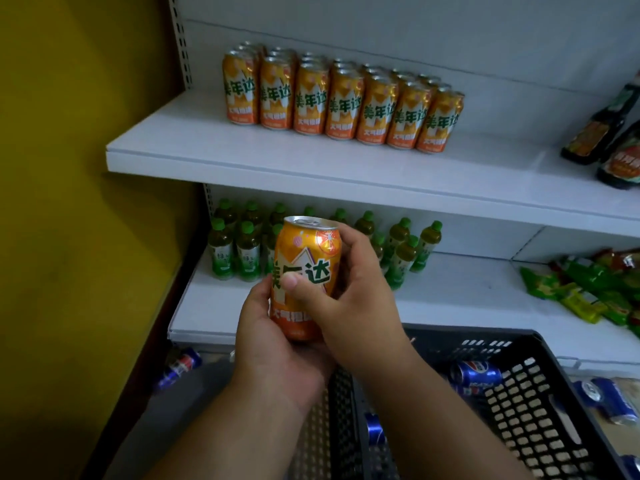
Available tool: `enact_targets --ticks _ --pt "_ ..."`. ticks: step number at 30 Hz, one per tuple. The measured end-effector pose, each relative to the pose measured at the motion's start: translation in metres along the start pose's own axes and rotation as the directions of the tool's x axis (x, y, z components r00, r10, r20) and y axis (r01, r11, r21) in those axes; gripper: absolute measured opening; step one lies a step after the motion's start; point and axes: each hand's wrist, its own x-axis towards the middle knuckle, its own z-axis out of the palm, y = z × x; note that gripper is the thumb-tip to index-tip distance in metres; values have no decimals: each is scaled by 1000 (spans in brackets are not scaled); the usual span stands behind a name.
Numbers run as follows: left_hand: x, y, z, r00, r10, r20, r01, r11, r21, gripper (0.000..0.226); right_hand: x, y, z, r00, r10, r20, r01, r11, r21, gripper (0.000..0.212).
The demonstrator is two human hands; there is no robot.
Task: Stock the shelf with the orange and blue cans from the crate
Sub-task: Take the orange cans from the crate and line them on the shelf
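Orange can (306,271), upright, is clasped by left hand (273,344) and right hand (349,299) below the shelf (214,147) front edge, under the stocked row (343,102).

Dark bottles (609,133) cut by right edge; crate (519,403) cut below.

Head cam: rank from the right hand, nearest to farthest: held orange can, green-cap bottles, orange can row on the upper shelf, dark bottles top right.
1. Held orange can: in the right hand, upright, centre.
2. Green-cap bottles: lower shelf, just behind.
3. Orange can row: upper shelf, above.
4. Dark bottles: upper shelf, far right.
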Motion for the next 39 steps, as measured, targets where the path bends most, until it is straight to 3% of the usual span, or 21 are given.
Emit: enact_targets --ticks 2,7,14,20,24,30,35,39 --pt "13 10 12 998 58 13 -58 998 10 47 15 -5 5 998 -42 36 43 999 -27 73" --pt "50 44 46 981 184 53 -186 982 39 48 60 -16 19 994 -94 64 98 993 -62 60" --pt "89 75 71 969 219 117 -223 975 24 47 118 -26 33 989 -142 32 146 971 -188 65" --pt "120 107 94 967 224 122 -235 969 80 52 166 -46 49 980 -194 -49 157 895 -418 67" --pt "133 140 113 958 258 122 -267 961 68 47 209 -58 61 992 -122 -14 112 950 -290 48" --pt "154 177 123 956 293 7 -291 948 127 50 259 -46 83 999 -19 -28 18 999 -46 42" --pt "169 199 121 927 362 -94 -343 924 168 59 288 -32 92 996 -69 -60 61 990 -128 42" --pt "176 206 118 930 358 -83 -339 923 184 67 305 -22 100 994 -63 -93 46 983 -180 48"
